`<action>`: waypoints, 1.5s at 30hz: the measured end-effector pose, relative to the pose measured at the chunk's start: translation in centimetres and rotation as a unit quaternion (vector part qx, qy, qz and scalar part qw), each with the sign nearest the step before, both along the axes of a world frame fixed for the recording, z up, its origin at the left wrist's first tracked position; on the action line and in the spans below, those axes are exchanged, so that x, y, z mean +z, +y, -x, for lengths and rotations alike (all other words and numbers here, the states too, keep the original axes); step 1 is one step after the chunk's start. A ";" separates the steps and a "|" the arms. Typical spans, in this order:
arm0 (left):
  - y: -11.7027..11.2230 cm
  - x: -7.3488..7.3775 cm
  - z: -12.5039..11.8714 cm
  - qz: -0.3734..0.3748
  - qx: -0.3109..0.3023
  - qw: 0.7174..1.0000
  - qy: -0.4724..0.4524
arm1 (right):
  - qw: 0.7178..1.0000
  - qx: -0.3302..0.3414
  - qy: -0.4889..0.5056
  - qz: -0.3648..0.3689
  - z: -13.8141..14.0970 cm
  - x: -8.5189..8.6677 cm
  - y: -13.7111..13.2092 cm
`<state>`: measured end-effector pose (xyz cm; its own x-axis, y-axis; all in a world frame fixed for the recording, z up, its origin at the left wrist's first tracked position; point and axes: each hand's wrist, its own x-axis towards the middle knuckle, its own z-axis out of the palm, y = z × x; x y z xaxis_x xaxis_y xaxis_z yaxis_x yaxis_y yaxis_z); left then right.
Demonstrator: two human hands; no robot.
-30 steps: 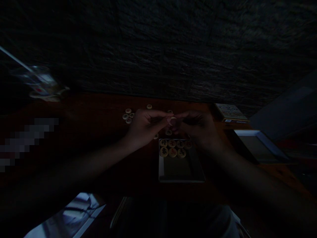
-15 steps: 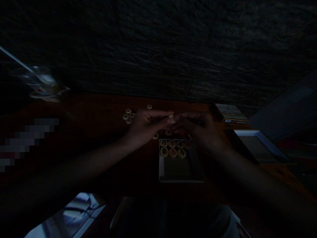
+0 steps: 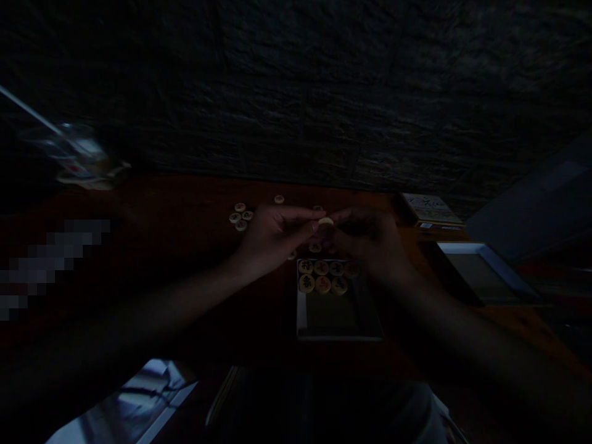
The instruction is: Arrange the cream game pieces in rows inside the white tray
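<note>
The scene is very dim. My left hand [image 3: 271, 237] and my right hand [image 3: 370, 240] meet fingertip to fingertip above a dark wooden table [image 3: 176, 228]. Between them they pinch a small pale round game piece [image 3: 325, 221], held edge-on. Just below the hands lies a shallow grey tray [image 3: 337, 314] with several round pieces [image 3: 322, 275] marked in red or black, set in two rows at its far end. Loose pieces [image 3: 240, 217] lie on the table to the left of my left hand.
A small box [image 3: 430, 211] rests at the right rear of the table, and an empty light-rimmed lid or tray [image 3: 485, 271] sits nearer on the right. A glass with a straw [image 3: 76, 154] stands far left. A dark stone wall [image 3: 296, 86] backs the table.
Both hands stay together over the tray; the piece between the fingertips has been turned and now shows edge-on, slightly higher than before.
</note>
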<state>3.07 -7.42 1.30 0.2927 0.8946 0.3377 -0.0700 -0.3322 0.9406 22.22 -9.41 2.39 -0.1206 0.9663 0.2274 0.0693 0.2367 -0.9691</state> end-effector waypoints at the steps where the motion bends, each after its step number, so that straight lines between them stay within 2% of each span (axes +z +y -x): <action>1: 0.0 0.0 0.0 -0.008 -0.003 1.000 0.003 | 1.000 0.000 0.000 0.002 0.0 0.0 0.0; 8: -0.1 0.0 -0.3 -0.001 -0.026 1.000 -0.013 | 1.000 0.006 0.013 0.013 0.0 -0.1 0.1; 14: 0.1 -0.1 -0.3 0.091 -0.032 0.993 -0.067 | 0.999 0.014 0.027 0.022 0.1 0.0 0.2; 16: 0.2 -0.2 -0.3 0.099 -0.028 0.992 -0.074 | 0.999 0.012 0.028 0.017 0.0 -0.1 0.2; 21: 0.2 -0.3 -0.2 0.041 -0.007 0.998 -0.047 | 0.999 -0.012 0.026 0.025 0.0 0.0 0.0; 24: 0.1 -0.2 -0.1 -0.028 0.009 1.000 -0.012 | 0.997 0.006 0.066 0.045 0.1 0.3 0.0; 26: 0.1 -0.1 -0.1 -0.048 0.023 0.999 0.008 | 0.993 0.023 0.096 0.061 0.1 0.5 0.1; 32: 0.3 -0.4 -0.2 0.002 0.019 0.999 -0.037 | 0.983 0.051 0.143 0.106 -0.2 0.5 0.4; 40: 0.3 -0.1 0.0 -0.024 -0.003 0.999 -0.020 | 0.991 0.033 0.117 0.051 -0.2 -0.4 0.4; 45: 0.3 -0.2 -0.2 -0.029 -0.017 0.999 -0.034 | 0.996 0.002 0.090 0.025 0.0 -0.3 0.2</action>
<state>3.26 -7.14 1.07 0.2973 0.8624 0.4097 -0.1451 -0.3832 0.9122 22.18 -9.17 2.13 -0.0865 0.9765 0.1973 -0.1067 0.1878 -0.9764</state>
